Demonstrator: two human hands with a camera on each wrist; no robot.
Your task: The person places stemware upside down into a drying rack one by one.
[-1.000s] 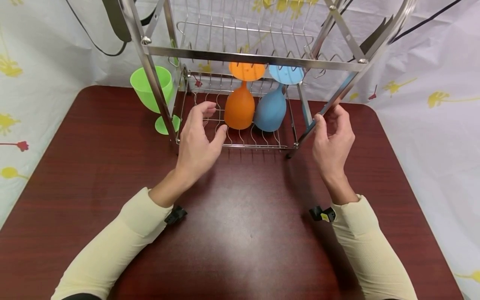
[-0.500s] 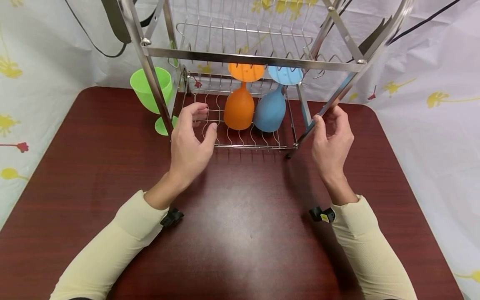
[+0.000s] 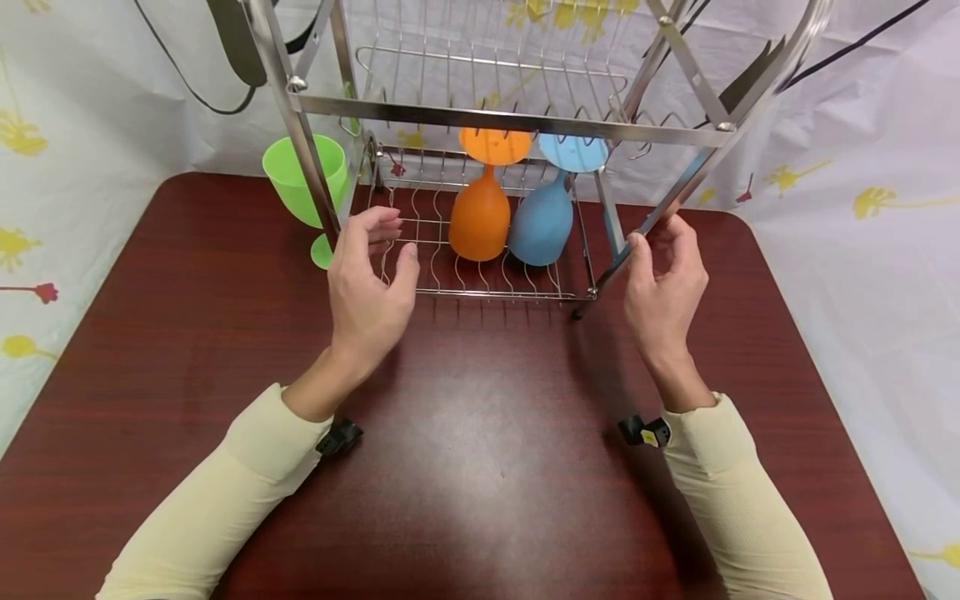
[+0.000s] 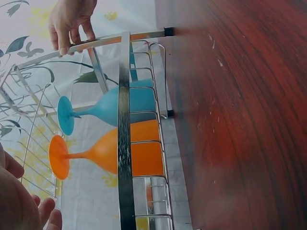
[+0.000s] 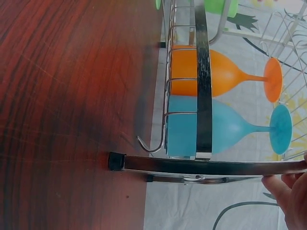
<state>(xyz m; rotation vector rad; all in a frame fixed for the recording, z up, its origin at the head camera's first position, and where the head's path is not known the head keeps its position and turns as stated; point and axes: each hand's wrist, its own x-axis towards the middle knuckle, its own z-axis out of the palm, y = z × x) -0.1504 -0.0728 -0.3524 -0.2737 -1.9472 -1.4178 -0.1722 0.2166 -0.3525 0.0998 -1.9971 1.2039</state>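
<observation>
A metal dish rack (image 3: 420,112) stands on the dark red table. On its lower shelf an orange goblet (image 3: 480,221) and a blue goblet (image 3: 542,227) stand upside down side by side, their feet just below the upper tier. My left hand (image 3: 366,296) is by the rack's left front post, fingers bent loosely and apart from the thumb, with nothing between them. The fingers and thumb of my right hand (image 3: 663,292) pinch the right front post. Upright outside the left post is a green goblet (image 3: 283,179), its foot partly hidden by my left hand.
White patterned sheeting (image 3: 862,250) hangs behind and beside the table (image 3: 480,483). A dark object (image 3: 238,50) hangs at the rack's upper left, and a dark cable (image 3: 862,46) runs off at the upper right.
My left hand has moved left, away from the orange goblet and towards the left front post. My right hand stays on the right post. The goblets keep their places.
</observation>
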